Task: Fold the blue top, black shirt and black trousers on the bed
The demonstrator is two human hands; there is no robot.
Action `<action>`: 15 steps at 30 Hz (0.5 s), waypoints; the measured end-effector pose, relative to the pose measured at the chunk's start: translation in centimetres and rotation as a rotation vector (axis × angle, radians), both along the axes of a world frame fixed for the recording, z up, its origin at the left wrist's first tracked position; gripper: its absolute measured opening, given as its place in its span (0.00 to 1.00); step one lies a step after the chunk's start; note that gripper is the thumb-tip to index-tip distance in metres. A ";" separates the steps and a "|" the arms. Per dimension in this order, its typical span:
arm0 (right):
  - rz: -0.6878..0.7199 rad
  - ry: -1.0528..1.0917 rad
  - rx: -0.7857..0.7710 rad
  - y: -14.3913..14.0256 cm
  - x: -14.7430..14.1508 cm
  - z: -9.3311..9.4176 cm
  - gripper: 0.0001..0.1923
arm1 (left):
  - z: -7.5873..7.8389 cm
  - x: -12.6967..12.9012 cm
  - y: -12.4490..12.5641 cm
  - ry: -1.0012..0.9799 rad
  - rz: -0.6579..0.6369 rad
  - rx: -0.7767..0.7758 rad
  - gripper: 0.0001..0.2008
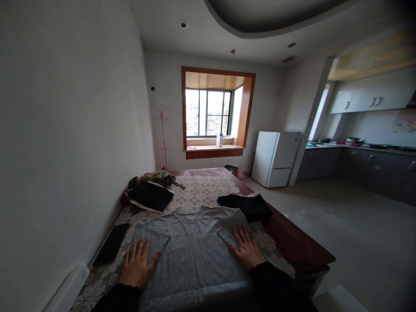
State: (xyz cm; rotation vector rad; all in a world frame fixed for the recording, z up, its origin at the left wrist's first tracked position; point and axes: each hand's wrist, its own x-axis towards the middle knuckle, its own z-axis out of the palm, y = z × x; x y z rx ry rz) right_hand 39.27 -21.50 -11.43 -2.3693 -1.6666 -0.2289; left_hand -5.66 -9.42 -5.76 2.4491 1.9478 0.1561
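Observation:
A grey T-shirt [195, 255] lies spread flat on the table, its collar at the far side and its lower part running out of view toward me. My left hand [139, 263] rests with spread fingers at the left sleeve. On the right sleeve, my right hand [247, 250] lies flat, fingers apart, beside small lettering on the chest. Neither hand grips the cloth. Under the shirt is a floral lace tablecloth [204, 186]. Folded black clothing [245, 206] sits just past the right sleeve, and another dark folded pile [151, 196] lies beyond the left sleeve.
A flat dark object [112, 244] lies at the table's left side. The dark red table edge [299, 240] runs along the right. A white wall [81, 130] borders the left. Farther off stand a fridge [276, 158], a pink coat rack [163, 138] and kitchen counters [357, 167].

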 end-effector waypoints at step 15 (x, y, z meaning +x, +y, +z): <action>0.073 -0.046 0.083 -6.6 0.6 -0.1 0.33 | 0.4 -2.9 -6.3 -0.042 -0.072 0.097 0.34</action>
